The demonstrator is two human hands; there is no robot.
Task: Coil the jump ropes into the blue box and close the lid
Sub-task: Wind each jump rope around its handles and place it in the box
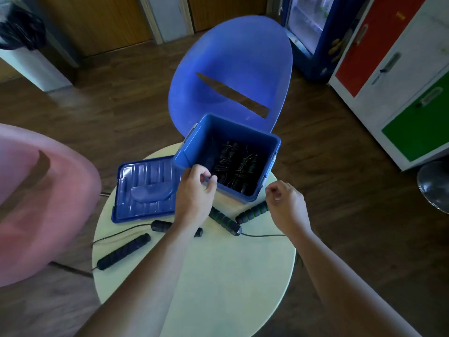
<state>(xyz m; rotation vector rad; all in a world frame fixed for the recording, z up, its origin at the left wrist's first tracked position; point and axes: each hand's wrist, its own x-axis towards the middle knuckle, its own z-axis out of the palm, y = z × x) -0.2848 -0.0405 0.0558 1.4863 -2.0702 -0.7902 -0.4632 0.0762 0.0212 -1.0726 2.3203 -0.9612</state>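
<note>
Blue box (pixel 243 196) open on table (pixel 218 276), lid (pixel 143 190) flat just left of it.
Left hand (pixel 196 190) grips the box's near rim; right hand (pixel 286 203) curled, can't tell if it's holding anything. Coiled ropes (pixel 235 164) inside, loose ropes (pixel 223 218) on table.

Pink plastic chair (pixel 43 203) blurred, cut by L edge; black foam rope handle (pixel 161 226) partly under L forearm (pixel 170 251).

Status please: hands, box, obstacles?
Left hand grips rim of open blue plastic box; right hand curled, hold unclear. Coiled ropes inside; two ropes on table. Blue lid off.
</note>
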